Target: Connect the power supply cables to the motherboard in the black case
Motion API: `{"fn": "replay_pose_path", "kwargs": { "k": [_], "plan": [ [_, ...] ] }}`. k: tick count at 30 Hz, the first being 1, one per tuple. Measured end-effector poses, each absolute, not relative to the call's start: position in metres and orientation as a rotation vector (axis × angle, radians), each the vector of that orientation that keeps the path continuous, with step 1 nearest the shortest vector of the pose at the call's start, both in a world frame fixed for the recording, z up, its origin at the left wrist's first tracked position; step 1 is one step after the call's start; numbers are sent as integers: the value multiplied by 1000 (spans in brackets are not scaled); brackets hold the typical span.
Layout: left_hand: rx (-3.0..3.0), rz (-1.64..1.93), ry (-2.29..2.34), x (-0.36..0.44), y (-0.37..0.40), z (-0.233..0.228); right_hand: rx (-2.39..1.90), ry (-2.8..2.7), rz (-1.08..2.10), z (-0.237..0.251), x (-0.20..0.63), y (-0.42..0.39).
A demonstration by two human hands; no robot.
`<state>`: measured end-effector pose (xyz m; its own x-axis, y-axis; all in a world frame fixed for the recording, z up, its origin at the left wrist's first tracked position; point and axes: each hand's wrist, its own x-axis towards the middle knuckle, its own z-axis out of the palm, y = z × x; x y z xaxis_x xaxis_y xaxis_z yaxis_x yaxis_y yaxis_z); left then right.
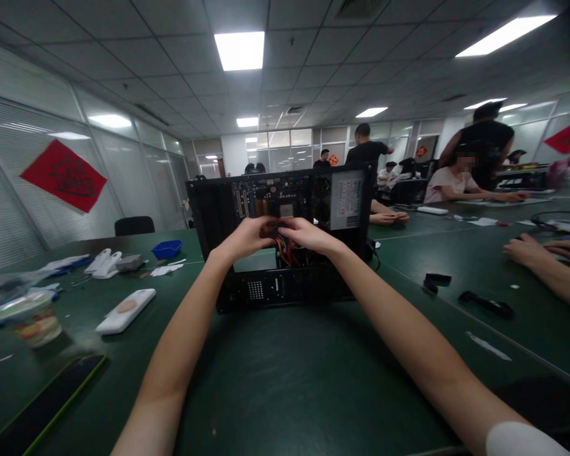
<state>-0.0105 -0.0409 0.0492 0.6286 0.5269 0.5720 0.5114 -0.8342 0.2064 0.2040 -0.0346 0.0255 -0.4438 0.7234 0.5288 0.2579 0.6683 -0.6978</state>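
A black computer case stands open toward me on the green table. Inside it are the motherboard, a silver power supply at the upper right and a bundle of red, yellow and black cables. My left hand and my right hand reach into the case below the motherboard, fingertips nearly meeting. Their fingers are curled in around something small and dark that I cannot make out. The cables hang just under my right hand.
On the left lie a white power bank, a phone, a plastic cup and a blue tray. Black pieces lie at the right, near another person's hands. More people sit and stand behind.
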Motion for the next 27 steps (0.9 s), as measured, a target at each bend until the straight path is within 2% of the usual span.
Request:
{"fn": "replay_pose_path", "kwargs": {
  "k": [10,20,25,27],
  "plan": [
    [2897,1095,945,-7,-40,47,-771,-1939,473,14,195,-17],
    [2939,1811,1033,15,-48,38,-574,-1680,308,38,197,-38],
    [2865,1928,1066,17,-51,39,-479,-1806,441,41,212,-39],
    [2865,1891,1104,16,-50,40,-499,-1922,360,37,217,-34]
  ]
}}
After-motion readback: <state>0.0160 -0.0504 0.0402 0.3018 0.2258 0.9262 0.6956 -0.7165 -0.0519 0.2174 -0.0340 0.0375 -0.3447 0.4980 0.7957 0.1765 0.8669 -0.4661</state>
